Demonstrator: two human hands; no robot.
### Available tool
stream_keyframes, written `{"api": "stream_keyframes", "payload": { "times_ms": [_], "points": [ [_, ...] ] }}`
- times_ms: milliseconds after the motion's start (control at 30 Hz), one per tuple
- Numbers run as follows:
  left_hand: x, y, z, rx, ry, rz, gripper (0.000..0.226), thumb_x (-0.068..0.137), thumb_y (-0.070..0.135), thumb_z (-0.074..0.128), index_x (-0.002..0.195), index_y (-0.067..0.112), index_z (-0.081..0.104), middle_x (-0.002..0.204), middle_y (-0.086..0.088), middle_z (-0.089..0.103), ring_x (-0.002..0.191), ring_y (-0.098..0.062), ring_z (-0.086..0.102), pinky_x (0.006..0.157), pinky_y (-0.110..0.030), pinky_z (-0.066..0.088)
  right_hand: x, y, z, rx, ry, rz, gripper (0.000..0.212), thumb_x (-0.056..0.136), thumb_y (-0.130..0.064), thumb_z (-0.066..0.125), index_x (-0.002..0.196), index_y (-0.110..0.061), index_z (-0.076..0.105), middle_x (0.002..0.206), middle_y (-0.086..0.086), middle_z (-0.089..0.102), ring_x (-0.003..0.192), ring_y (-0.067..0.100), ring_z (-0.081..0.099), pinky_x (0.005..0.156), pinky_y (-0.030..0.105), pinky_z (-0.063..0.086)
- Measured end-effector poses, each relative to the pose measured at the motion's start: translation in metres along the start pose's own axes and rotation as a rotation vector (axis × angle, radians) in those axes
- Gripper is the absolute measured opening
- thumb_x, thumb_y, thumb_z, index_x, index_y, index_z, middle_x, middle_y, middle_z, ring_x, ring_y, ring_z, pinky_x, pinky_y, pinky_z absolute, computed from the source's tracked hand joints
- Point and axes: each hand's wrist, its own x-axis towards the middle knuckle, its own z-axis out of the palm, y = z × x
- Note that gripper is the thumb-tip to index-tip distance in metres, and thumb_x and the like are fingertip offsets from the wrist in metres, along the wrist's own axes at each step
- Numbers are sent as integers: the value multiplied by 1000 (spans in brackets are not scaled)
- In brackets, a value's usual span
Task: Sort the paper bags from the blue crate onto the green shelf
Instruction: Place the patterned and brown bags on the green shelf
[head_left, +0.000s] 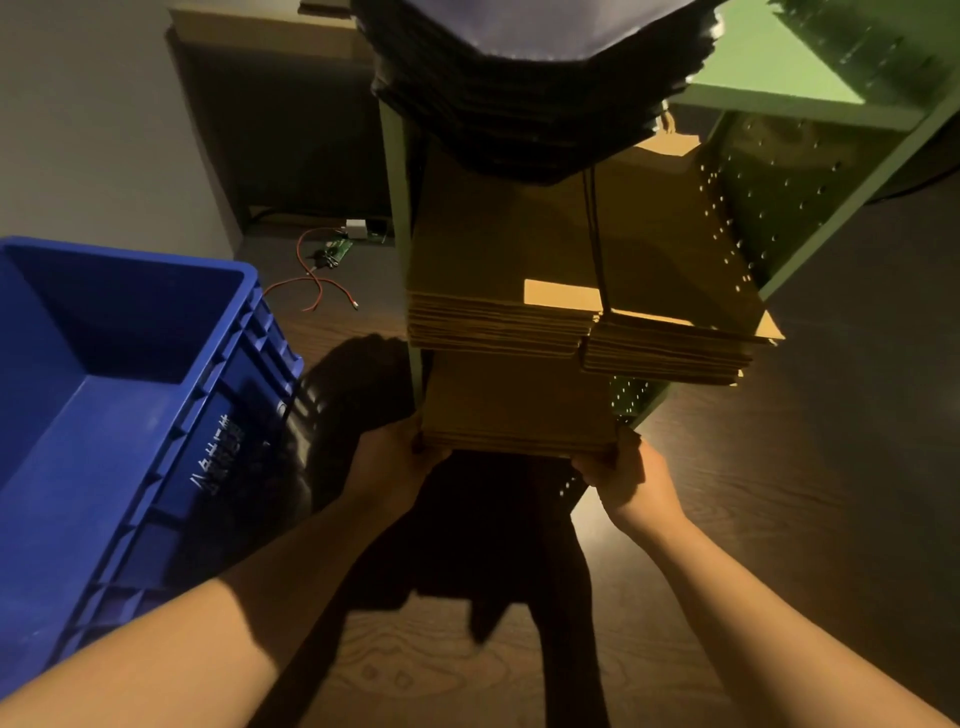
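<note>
On my left the blue crate (130, 374) sits on the dark wooden floor (805, 493), and I see no bags in the part of it that shows. My left hand (389, 462) grips the near left corner of a stack of flat brown paper bags (519, 405), fingers curled under its edge; my right hand (623, 473) grips the near right corner likewise. The stack lies straight ahead of both hands, level, its near edge running side to side, its far end already at the lowest tier of the green shelf (810, 218). Above it two more brown stacks (498, 254) rest side by side, black bags (519, 114) higher. I judge a straight push forward comes next, both hands equally near.
</note>
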Motion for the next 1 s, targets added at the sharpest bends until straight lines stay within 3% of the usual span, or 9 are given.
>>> {"api": "stream_keyframes", "payload": {
  "times_ms": [67,167,333,433,567,667,767,867,1000],
  "points": [
    [1,2,1,-51,2,-20,5,97,17,69,96,22,70,69,12,63,65,8,61,60,-4,40,1,-2,1,-29,20,-3,12,99,-17,62,95,-28,60,86,-13,63,79,2,60,62,15,43],
    [3,1,2,-108,26,-45,24,96,17,70,84,37,65,69,6,67,61,9,61,57,-6,42,5,0,2,-42,29,8,9,99,-19,62,96,-28,62,87,-11,65,80,8,63,61,16,42],
    [7,5,0,-151,16,-84,16,98,19,68,92,34,67,73,1,70,66,-6,65,54,-8,45,8,1,4,7,55,7,11,98,-19,63,100,-30,62,90,-11,65,86,13,64,62,15,41],
    [6,4,-1,-120,17,-53,17,98,21,68,89,34,65,74,5,68,68,-2,63,57,-7,44,8,2,5,34,20,12,13,98,-22,64,110,-27,63,99,-9,67,93,15,65,67,17,45],
    [1,4,-3,-74,-1,17,25,95,24,73,110,39,60,87,21,65,77,11,59,66,-5,42,6,3,4,17,-19,-6,21,98,-23,65,119,-23,62,100,-10,67,88,6,63,66,11,43],
    [2,3,-5,-99,13,-1,20,98,21,69,110,36,62,84,11,68,76,0,65,64,-7,44,5,1,4,-18,0,-11,8,101,-18,59,108,-21,61,88,-13,63,80,0,60,61,10,40],
    [4,1,-5,-137,-16,-43,18,98,20,69,109,34,64,88,7,69,78,-8,67,68,-14,45,4,1,5,-2,21,-15,9,102,-18,58,106,-25,58,88,-14,61,80,1,60,64,16,44],
    [3,0,-7,-67,-2,-2,28,97,24,70,124,33,65,93,17,66,81,2,63,79,-21,50,4,4,6,39,20,-8,11,101,-22,60,110,-27,59,93,-14,64,85,7,65,75,30,56],
    [-3,6,-9,-91,108,52,67,93,25,74,152,39,45,115,18,56,91,12,54,82,1,37,-1,4,3,81,32,-54,29,98,-41,61,127,-34,58,106,-17,69,93,3,66,80,23,54]
  ]
}}
